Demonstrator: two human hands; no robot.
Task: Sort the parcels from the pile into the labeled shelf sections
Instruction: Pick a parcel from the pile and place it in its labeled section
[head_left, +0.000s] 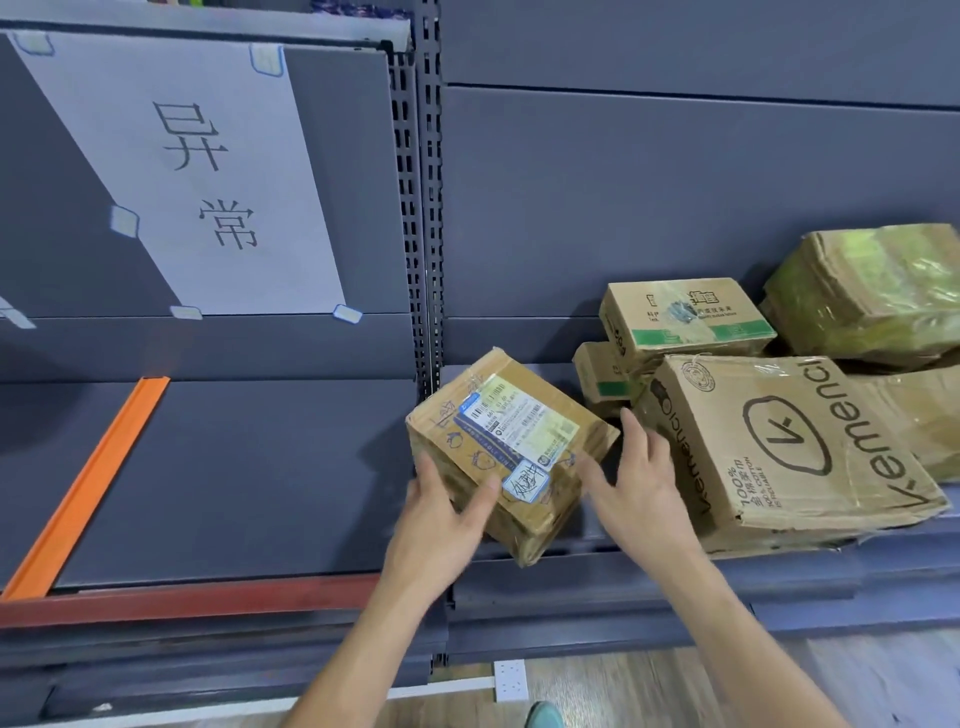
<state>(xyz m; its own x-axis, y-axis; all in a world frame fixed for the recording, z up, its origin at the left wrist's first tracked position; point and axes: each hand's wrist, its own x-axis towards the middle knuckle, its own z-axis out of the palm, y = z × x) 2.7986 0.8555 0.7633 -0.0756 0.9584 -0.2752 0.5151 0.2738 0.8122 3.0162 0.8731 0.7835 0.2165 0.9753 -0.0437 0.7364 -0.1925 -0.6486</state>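
A small brown parcel (511, 426) with a white shipping label sits tilted at the front edge of the right shelf section, one lower corner past the edge. My left hand (441, 519) grips its near left side, thumb over the top face. My right hand (639, 488) is beside the parcel's right side with straight fingers, thumb close to the edge. The pile lies to the right: a large Kemenci carton (779, 441), a green-printed box (685, 317) on a smaller one, and a tape-wrapped box (872, 291).
A white paper sign (208, 176) with two characters is taped to the back panel of the left section. An orange divider strip (88, 483) crosses that grey shelf (260, 478). A slotted upright (423, 208) separates the sections. A power strip (511, 680) lies on the floor.
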